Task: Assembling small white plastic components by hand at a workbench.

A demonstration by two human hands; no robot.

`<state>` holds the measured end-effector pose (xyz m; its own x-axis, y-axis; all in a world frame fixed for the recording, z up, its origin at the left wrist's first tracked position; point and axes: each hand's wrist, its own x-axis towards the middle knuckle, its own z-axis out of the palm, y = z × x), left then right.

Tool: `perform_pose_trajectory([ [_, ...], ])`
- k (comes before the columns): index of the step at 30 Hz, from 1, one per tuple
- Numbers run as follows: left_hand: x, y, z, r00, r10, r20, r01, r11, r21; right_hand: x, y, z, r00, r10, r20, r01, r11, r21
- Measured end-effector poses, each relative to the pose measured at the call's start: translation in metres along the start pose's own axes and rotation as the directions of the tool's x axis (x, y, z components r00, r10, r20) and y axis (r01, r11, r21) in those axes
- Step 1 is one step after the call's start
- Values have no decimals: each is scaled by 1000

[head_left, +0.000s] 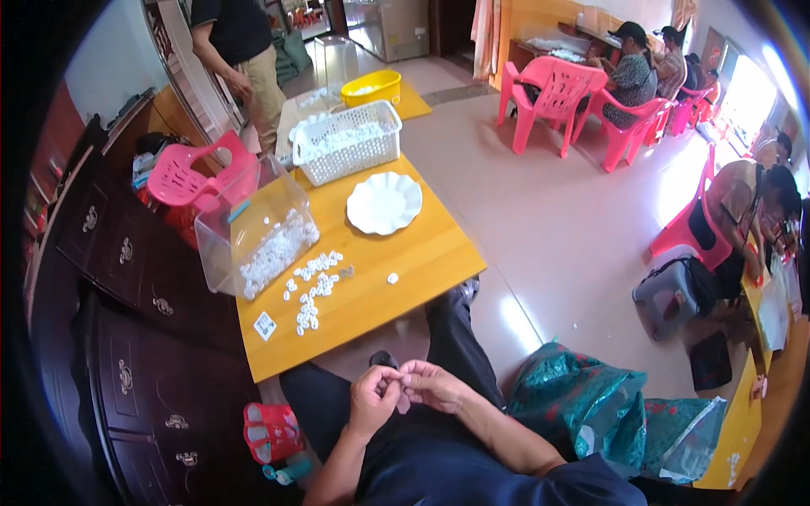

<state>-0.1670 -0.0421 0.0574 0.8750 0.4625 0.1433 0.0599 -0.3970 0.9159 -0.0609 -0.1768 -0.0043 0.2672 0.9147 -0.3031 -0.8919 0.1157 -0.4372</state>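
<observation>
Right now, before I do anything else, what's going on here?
A seated person has the left hand and right hand together at the fingertips, above the lap and off the near edge of the table. Whatever they may hold is too small to make out. Small white pieces lie loose on the table, with more inside the clear bin. A white plate sits to the right of the bin, with a white basket beyond.
</observation>
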Motion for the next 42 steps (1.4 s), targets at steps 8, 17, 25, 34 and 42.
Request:
perform_pose_trajectory([
  [8, -2, -16, 0, 997, -73, -32, 69, 989, -133, -6, 3, 5, 990, -132, -47, 125, 983, -134],
  [17, 13, -16, -1, 1000, 3, -15, -4, 997, -74, -4, -10, 17, 911, -411, -47, 338, 805, -487],
  [25, 10, -6, -7, 986, -155, 55, 164, 941, -296, -4, -7, 24, 917, -383, -114, 313, 865, -393],
  [34, 8, -8, -4, 990, -131, 44, 138, 955, -264, -7, -5, 26, 914, -373, -157, 292, 877, -382],
  [42, 13, -4, 1, 988, -152, 19, 153, 960, -233, -8, -10, 27, 914, -370, -169, 290, 884, -367],
])
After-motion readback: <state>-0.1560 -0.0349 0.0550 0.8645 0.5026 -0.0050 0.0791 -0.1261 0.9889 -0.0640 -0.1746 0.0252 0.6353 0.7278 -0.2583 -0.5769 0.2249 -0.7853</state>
